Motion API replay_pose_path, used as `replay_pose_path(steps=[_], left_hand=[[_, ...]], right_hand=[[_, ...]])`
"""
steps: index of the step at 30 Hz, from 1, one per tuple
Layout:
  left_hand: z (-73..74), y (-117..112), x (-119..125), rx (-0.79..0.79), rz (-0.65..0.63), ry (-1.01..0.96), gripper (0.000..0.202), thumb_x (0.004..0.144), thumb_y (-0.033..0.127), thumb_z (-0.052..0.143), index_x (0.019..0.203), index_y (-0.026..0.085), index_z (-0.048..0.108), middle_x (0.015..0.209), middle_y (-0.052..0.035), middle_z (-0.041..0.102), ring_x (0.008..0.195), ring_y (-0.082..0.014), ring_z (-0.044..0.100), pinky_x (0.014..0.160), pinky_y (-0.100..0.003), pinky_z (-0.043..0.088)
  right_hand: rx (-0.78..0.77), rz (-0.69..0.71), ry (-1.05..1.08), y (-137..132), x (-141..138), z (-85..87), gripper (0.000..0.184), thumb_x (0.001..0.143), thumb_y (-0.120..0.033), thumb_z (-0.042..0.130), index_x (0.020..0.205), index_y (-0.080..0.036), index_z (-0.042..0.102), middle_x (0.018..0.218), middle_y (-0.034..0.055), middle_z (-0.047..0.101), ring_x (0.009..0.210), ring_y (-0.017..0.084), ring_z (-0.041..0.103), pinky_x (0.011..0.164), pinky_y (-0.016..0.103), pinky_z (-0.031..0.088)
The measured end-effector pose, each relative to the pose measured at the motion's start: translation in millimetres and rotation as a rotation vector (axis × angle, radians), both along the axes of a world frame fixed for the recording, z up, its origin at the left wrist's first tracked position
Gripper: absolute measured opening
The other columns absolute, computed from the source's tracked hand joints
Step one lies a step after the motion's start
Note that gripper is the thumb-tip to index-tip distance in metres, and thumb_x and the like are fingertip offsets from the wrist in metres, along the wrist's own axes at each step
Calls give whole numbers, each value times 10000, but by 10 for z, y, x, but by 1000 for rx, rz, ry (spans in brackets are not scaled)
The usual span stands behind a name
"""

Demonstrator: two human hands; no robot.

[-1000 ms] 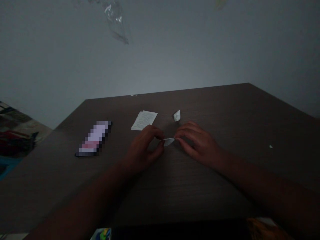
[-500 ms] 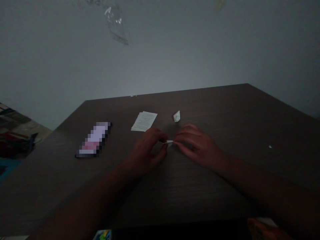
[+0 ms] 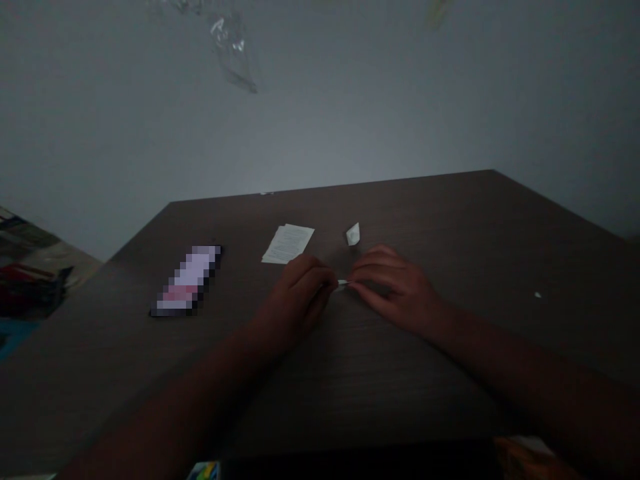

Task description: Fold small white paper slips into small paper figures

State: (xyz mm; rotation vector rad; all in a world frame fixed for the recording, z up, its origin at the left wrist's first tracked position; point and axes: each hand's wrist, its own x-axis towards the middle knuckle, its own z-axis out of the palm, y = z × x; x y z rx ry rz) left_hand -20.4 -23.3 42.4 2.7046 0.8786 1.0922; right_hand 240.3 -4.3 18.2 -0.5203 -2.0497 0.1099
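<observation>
A small folded piece of white paper point(image 3: 343, 283) is pinched between my two hands, just above the dark table, most of it hidden by fingers. My left hand point(image 3: 307, 290) closes on its left end, thumb and fingers together. On the other end, my right hand point(image 3: 393, 283) grips with thumb and fingertips. Just beyond my hands stands a little folded paper shape point(image 3: 353, 234), pointed at the top. A stack of printed paper sheets point(image 3: 289, 243) lies past my left hand.
A phone point(image 3: 187, 280) with a lit, blurred screen rests on the table point(image 3: 425, 207) at left. Toward the right edge lies a tiny white scrap point(image 3: 537, 295). A pale wall point(image 3: 350, 113) rises behind, with a clear plastic bag point(image 3: 234, 53) on it.
My left thumb has drawn in under the fingers, and the left hand now covers more of the folded paper. My right hand stays nearly in place.
</observation>
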Motion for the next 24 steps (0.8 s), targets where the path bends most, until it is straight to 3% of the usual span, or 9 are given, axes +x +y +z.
replay_pose_path(steps=[8,12,18,24], left_hand=[[16,-9,21,179,48,117,135,1151,117,693,1197,241,722,1112,-49,825,1014,-256,741,921,-404,540],[39,-43,20,258,50,141,146,1198,137,632,1226,233,739,1093,-51,844,991,-262,742,908,-420,527],[-8,-24,2,301,55,128,229,1189,88,587,1222,254,742,1099,-34,855,957,-237,732,892,-409,505],[7,-48,50,305,68,135,109,1184,140,668,1191,212,749,1069,-47,845,959,-252,723,893,-427,467]], right_hand=[[90,-63,-147,-68,58,35,168,1176,-165,706,1157,-250,850,1090,74,905,1037,290,816,960,499,658],[124,-82,-200,-90,54,45,156,1183,-174,708,1216,-251,841,1133,74,909,1075,308,810,940,521,656],[108,-71,-151,-33,58,3,135,1177,-173,703,1217,-228,819,1130,81,890,1073,290,792,942,497,667],[129,-120,-202,-55,53,-13,171,1161,-148,703,1210,-236,841,1131,90,884,1102,306,769,974,506,617]])
